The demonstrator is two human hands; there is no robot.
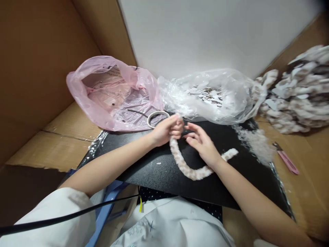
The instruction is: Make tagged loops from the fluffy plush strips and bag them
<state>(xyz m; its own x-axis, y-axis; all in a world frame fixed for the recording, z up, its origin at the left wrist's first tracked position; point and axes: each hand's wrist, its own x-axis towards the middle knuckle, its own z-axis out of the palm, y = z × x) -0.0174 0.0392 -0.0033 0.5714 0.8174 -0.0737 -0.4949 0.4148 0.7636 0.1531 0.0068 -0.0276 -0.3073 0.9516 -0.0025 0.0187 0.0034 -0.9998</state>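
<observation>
In the head view a fluffy white-and-beige fabric strip (193, 173) hangs in a U-shaped curve over the black tabletop (151, 168). My left hand (168, 131) is closed around one end of it, with a bit of white showing above the fist. Beside it, my right hand (202, 142) has its fingers apart, its fingertips close to the left fist. The strip's other end passes behind my right wrist and comes out on the far side. A roll of white tape (158, 113) lies just behind my left hand, a thin dark strip next to it.
A pink plastic bag (84, 99) lies open at the back left. Beside it is a clear bag (180, 99) holding small white and brown pieces. Fluffy strips (305, 92) are heaped at the right, near loose fluff (259, 145) and pink-handled snips (288, 161).
</observation>
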